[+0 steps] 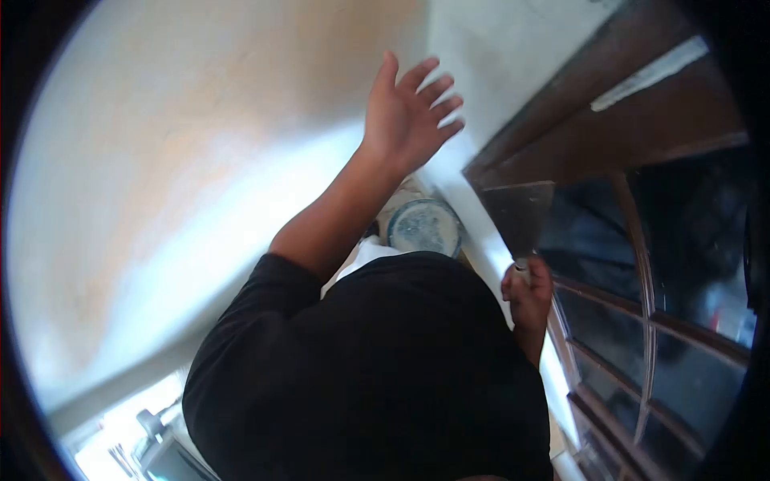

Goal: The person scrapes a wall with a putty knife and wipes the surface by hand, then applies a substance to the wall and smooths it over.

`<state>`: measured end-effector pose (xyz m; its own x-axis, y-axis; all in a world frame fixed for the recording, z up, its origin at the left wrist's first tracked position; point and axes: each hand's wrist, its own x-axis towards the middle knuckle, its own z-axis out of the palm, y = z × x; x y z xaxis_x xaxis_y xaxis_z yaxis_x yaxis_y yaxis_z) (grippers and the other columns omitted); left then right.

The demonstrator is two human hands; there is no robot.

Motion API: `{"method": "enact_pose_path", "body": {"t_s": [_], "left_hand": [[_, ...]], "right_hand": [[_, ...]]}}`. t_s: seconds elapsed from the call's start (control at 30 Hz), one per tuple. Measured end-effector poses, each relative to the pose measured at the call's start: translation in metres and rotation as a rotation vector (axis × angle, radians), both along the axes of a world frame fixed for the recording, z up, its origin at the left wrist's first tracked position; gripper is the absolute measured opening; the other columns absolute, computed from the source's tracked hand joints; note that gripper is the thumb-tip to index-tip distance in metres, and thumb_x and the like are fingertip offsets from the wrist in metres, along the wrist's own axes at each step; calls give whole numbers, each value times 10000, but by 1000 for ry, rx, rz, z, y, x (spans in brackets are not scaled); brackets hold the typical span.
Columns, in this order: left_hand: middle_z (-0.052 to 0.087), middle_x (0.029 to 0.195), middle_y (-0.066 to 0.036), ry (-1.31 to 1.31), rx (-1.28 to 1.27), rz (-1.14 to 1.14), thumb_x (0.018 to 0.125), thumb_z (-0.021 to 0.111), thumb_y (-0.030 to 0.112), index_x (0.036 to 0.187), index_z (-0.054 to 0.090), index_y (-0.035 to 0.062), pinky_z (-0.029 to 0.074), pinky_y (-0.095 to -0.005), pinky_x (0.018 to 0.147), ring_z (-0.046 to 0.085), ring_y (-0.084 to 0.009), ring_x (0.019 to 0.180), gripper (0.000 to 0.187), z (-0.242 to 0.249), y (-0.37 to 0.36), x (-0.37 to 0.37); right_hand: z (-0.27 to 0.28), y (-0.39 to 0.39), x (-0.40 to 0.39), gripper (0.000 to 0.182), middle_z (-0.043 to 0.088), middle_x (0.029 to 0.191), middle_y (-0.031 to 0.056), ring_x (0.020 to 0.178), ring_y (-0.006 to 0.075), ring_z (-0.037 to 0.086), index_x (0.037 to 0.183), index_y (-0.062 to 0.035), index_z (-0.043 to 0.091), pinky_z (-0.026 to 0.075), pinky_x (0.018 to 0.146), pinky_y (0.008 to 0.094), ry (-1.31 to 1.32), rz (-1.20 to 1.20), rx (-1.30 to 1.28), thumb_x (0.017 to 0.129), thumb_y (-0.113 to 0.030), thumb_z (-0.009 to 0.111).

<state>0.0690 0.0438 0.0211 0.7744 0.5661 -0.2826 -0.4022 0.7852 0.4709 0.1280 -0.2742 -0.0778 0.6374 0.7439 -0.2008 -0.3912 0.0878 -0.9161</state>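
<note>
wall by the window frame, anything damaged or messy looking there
The wall looks patchy, with uneven tan and white areas rather than one flat colour. The bucket below is smeared with whitish residue. The right hand holds a wide scraper blade at the window frame; the left hand is open near the wall.

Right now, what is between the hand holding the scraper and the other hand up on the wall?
In the head view, between the right hand gripping the scraper and the open left hand, only bare white wall shows.
</note>
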Motion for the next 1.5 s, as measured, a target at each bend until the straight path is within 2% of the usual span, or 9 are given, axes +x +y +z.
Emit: {"method": "enact_pose_path", "body": {"t_s": [0.1, 0.2, 0.63, 0.87, 0.97, 1.13, 1.3, 1.37, 1.5], "left_hand": [[607, 848, -4, -200, 6, 155, 987, 363, 632, 1020, 617, 164, 405, -416, 784, 542, -201, 811, 534, -1, 9, -2], [589, 809, 9, -290, 15, 250, 994, 334, 631, 974, 608, 171, 396, -387, 754, 530, -181, 753, 536, 2, -5, -3], [451, 708, 11, -131, 6, 675, 1017, 256, 592, 885, 530, 141, 353, -355, 698, 421, -163, 676, 544, 41, -20, 21], [443, 683, 22, -337, -80, 518, 1024, 258, 565, 872, 531, 151, 344, -351, 688, 404, -169, 649, 519, 84, 26, 57], [449, 666, 9, -459, -51, 351, 1024, 276, 551, 833, 533, 148, 356, -354, 671, 415, -178, 632, 515, 99, 57, 73], [486, 632, -59, -761, 666, 550, 1030, 248, 574, 772, 549, 117, 382, -386, 647, 450, -212, 610, 604, 101, 69, 74], [512, 639, -64, -976, 996, 741, 1027, 189, 595, 812, 596, 123, 379, -383, 658, 474, -205, 607, 659, 99, 78, 75], [546, 675, -60, -998, 1175, 929, 1026, 179, 592, 845, 617, 133, 372, -381, 663, 501, -199, 645, 660, 95, 72, 77], [689, 933, -42, -903, 1604, 1130, 973, 392, 635, 983, 674, 206, 398, -400, 722, 603, -220, 844, 513, 94, 57, 72]], "right_hand": [[9, -11, 27, 478, 651, 946, 80, 794, 124, 609, 1236, -14, 549, 495, 647, 255, -72, 227, 55, 835, -153, 767], [12, -14, 44, 397, 673, 964, 80, 930, 148, 642, 1200, -2, 596, 503, 843, 291, -232, 363, -35, 841, -81, 747], [2, -33, 69, 334, 681, 1026, 80, 978, 163, 634, 1132, 6, 640, 488, 885, 314, -326, 483, -95, 833, -100, 743], [8, -11, 47, 339, 676, 1082, 97, 1018, 176, 631, 1138, 2, 647, 490, 904, 338, -303, 273, -168, 822, -75, 745], [26, 13, 33, 347, 679, 1076, 111, 990, 203, 647, 1122, -12, 662, 495, 903, 344, -579, 121, -327, 787, -39, 747], [99, 41, 13, 385, 670, 961, 134, 894, 251, 657, 1078, -38, 690, 504, 811, 345, -884, 194, -388, 700, 3, 755], [167, 59, 4, 419, 663, 925, 122, 851, 250, 657, 1059, -49, 689, 509, 747, 338, -1161, -91, -487, 658, 46, 765], [184, 57, 10, 404, 654, 928, 125, 837, 248, 652, 1027, -56, 688, 512, 714, 331, -1355, -322, -360, 653, 72, 773], [251, 89, 8, 364, 635, 967, 131, 802, 224, 639, 1007, -62, 697, 517, 671, 317, -1663, -444, -343, 678, 41, 815]]}}
